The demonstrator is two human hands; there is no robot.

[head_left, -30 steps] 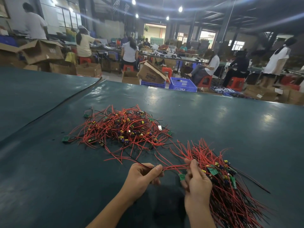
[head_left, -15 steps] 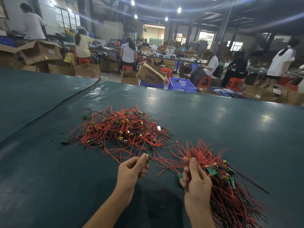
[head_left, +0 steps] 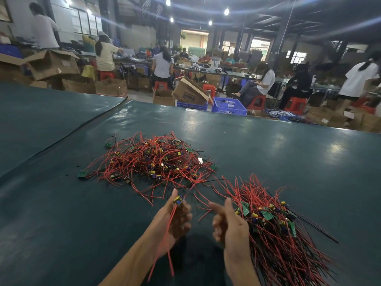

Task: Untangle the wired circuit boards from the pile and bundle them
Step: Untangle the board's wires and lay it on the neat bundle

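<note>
A tangled pile of red-wired circuit boards [head_left: 152, 162] lies on the dark green table [head_left: 268, 153], just beyond my hands. My left hand [head_left: 177, 217] pinches one wired circuit board [head_left: 177, 200] at its yellow and blue parts; its red wires hang down past my wrist. A sorted bundle of wired boards [head_left: 276, 228] with wires lined up lies at the lower right. My right hand [head_left: 228, 226] is beside that bundle's left edge, fingers loosely spread, holding nothing that I can see.
A seam [head_left: 68, 137] runs diagonally across the table at the left. A stray green board [head_left: 82, 174] lies at the pile's left edge. Beyond the far table edge are cardboard boxes [head_left: 189, 93], blue crates [head_left: 228, 105], red stools and several seated or standing people.
My left hand has pulled one board free of the pile and lifted it toward me, wires now trailing down. My right hand has opened and turned beside the bundle.
</note>
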